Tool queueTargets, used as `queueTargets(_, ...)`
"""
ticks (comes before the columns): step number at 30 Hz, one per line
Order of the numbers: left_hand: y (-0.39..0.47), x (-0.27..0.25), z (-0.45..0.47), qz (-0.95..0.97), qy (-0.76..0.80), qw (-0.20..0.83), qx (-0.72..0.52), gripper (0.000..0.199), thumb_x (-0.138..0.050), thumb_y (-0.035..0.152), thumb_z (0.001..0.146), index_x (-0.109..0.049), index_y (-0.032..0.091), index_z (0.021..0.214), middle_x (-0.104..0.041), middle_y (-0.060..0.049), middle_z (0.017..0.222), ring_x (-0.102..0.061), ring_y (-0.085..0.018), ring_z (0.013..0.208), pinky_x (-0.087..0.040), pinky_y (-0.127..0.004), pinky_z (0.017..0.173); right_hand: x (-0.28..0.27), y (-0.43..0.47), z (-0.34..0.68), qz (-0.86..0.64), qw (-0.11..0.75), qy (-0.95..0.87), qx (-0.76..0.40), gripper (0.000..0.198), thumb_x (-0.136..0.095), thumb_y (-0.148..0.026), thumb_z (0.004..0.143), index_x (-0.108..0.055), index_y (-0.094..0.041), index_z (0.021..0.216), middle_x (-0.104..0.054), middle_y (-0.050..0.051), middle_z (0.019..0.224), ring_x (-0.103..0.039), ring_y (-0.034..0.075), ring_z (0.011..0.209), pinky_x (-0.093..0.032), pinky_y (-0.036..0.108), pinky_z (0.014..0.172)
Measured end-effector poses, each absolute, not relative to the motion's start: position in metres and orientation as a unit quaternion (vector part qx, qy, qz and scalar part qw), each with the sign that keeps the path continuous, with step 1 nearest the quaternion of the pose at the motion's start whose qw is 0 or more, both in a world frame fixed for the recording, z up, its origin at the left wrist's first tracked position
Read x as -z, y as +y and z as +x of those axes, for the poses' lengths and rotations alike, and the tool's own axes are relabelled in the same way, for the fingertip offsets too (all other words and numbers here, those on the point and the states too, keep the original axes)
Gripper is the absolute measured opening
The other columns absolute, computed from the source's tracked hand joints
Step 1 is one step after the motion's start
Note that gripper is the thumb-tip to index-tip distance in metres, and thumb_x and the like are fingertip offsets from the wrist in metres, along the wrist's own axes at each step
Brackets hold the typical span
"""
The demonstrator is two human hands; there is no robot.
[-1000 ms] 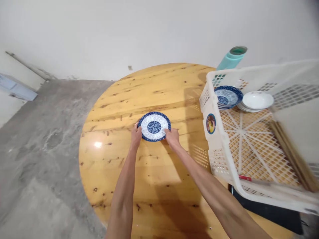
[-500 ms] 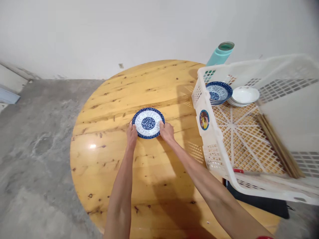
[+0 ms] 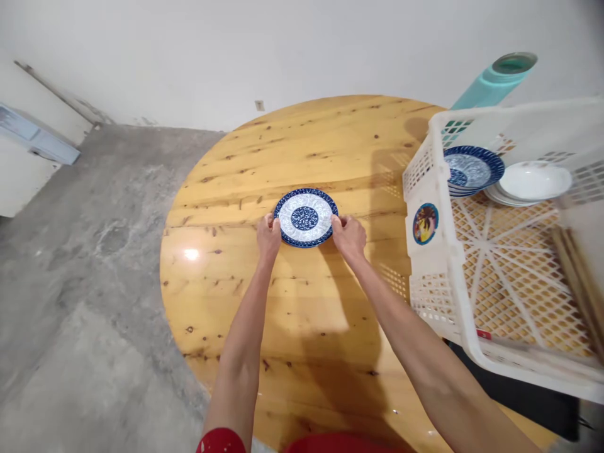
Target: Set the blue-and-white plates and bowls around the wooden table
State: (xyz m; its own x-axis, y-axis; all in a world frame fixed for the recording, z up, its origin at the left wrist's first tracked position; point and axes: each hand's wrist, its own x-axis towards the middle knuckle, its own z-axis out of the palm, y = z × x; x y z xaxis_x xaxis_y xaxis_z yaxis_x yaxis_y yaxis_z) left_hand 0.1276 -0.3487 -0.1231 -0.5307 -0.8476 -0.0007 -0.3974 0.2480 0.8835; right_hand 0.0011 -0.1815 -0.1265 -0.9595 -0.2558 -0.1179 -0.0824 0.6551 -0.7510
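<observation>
A round plate [image 3: 304,218] with a dark blue patterned rim and blue centre is at the middle of the wooden table [image 3: 226,302]. Whether it rests on the wood or is slightly raised, I cannot tell. My left hand [image 3: 268,236] grips its left edge, thumb at the rim and fingers curled. On the opposite side, my right hand [image 3: 349,238] pinches the right edge, thumb on top and the other fingers partly hidden beneath.
To the right stands a white plastic crate [image 3: 462,270] holding stacked blue-rimmed plates [image 3: 474,167], white dishes [image 3: 535,181] and brown sticks [image 3: 578,283]. Behind it is a turquoise bottle-like container [image 3: 491,85]. A black flat object [image 3: 519,384] lies under the crate's near edge.
The view has shifted, so the table, crate and plate appear farther right. Both hands still hold the plate, at about the same spot on the table.
</observation>
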Motion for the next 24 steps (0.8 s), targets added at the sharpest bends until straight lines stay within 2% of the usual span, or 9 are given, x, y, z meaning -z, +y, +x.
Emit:
queueTargets(4,-0.357,0.111,0.123,0.449,-0.783,0.23,0.364,0.01,-0.058,0.022,0.09,-0.066,0.023,0.083,-0.07,-0.007,0.087,-0.064,-0.026,0.097,-0.046,-0.038,0.096,0.113,-0.182,-0.008,-0.103,0.095,0.91,0.39,0.018,-0.057,-0.035,0.09,-0.067,-0.02,0.086,-0.071,0.012,0.091,-0.063,0.029,0.087,-0.049,0.041,0.088)
queueTargets(8,-0.363,0.102,0.116,0.459,-0.8,0.19,0.336,0.01,-0.063,0.021,0.087,-0.061,0.023,0.077,-0.07,-0.009,0.088,-0.066,-0.029,0.098,-0.046,-0.04,0.095,0.109,-0.184,-0.015,-0.103,0.109,0.912,0.381,0.013,-0.056,-0.026,0.086,-0.066,-0.019,0.087,-0.069,0.01,0.09,-0.062,0.028,0.086,-0.05,0.043,0.089)
queueTargets(14,-0.37,0.11,0.105,0.479,-0.792,0.179,0.334,0.024,-0.066,0.014,0.08,-0.048,0.024,0.069,-0.068,-0.009,0.083,-0.066,-0.033,0.104,-0.046,-0.045,0.1,0.11,-0.188,-0.02,-0.093,0.078,0.917,0.38,0.003,-0.059,-0.019,0.076,-0.062,-0.02,0.076,-0.068,0.01,0.083,-0.062,0.028,0.085,-0.051,0.046,0.09)
queueTargets(17,-0.373,0.12,0.103,0.476,-0.785,0.196,0.344,0.024,-0.063,0.012,0.081,-0.047,0.024,0.069,-0.067,-0.008,0.085,-0.065,-0.032,0.112,-0.046,-0.046,0.105,0.105,-0.189,-0.019,-0.083,0.081,0.922,0.37,0.005,-0.057,-0.016,0.076,-0.061,-0.02,0.076,-0.068,0.01,0.085,-0.062,0.027,0.085,-0.05,0.044,0.089)
queueTargets(20,-0.372,0.117,0.109,0.457,-0.789,0.202,0.357,0.017,-0.061,0.015,0.085,-0.05,0.023,0.076,-0.067,-0.006,0.088,-0.064,-0.028,0.117,-0.046,-0.043,0.107,0.097,-0.185,-0.018,-0.078,0.071,0.92,0.378,0.005,-0.056,-0.014,0.081,-0.059,-0.017,0.079,-0.066,0.008,0.085,-0.059,0.02,0.081,-0.049,0.038,0.085)
queueTargets(24,-0.367,0.093,0.131,0.433,-0.807,0.209,0.342,0.009,-0.058,0.023,0.091,-0.052,0.022,0.085,-0.065,-0.004,0.091,-0.068,-0.025,0.11,-0.049,-0.04,0.103,0.078,-0.17,-0.014,-0.162,0.021,0.875,0.456,0.013,-0.051,-0.011,0.084,-0.049,-0.02,0.076,-0.056,0.001,0.079,-0.052,0.012,0.074,-0.046,0.028,0.079)
